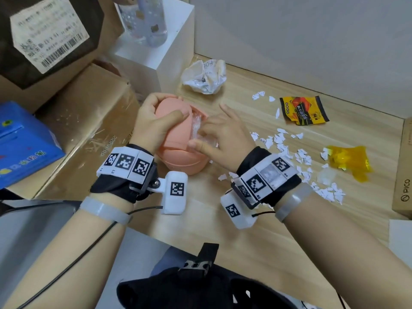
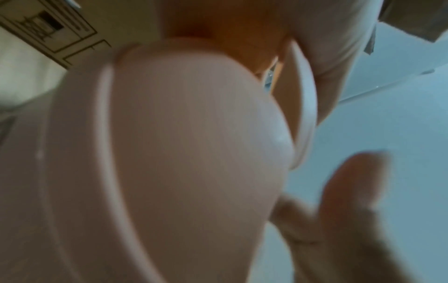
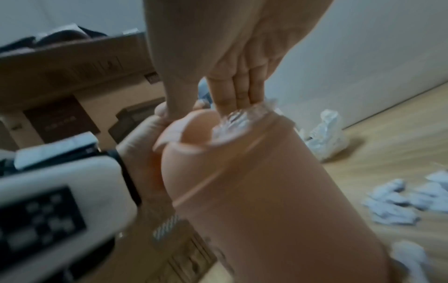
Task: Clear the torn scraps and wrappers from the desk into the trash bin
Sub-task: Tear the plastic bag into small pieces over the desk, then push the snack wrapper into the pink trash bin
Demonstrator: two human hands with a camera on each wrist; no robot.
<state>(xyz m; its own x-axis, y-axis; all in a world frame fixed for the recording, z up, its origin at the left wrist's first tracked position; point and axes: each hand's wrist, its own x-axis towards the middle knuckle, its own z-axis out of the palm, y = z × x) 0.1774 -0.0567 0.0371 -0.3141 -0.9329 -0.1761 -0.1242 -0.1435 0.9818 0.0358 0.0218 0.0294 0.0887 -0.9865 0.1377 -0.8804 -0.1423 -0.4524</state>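
Our left hand (image 1: 153,121) clamps the bin (image 1: 178,139) lid; right fingers (image 3: 232,95), together, press clear wrapper (image 1: 200,130) inside.

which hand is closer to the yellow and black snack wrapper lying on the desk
Right. The right hand is at the pink trash bin, pushing clear plastic in, on the side facing the snack wrapper. The left hand grips the bin's lid on the far side.

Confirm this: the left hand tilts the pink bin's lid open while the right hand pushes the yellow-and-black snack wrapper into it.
Wrong on one point: the right hand pushes a clear crinkled wrapper into the pink bin, as the right wrist view shows. The yellow-and-black snack wrapper lies on the desk. The left hand does tilt the lid.
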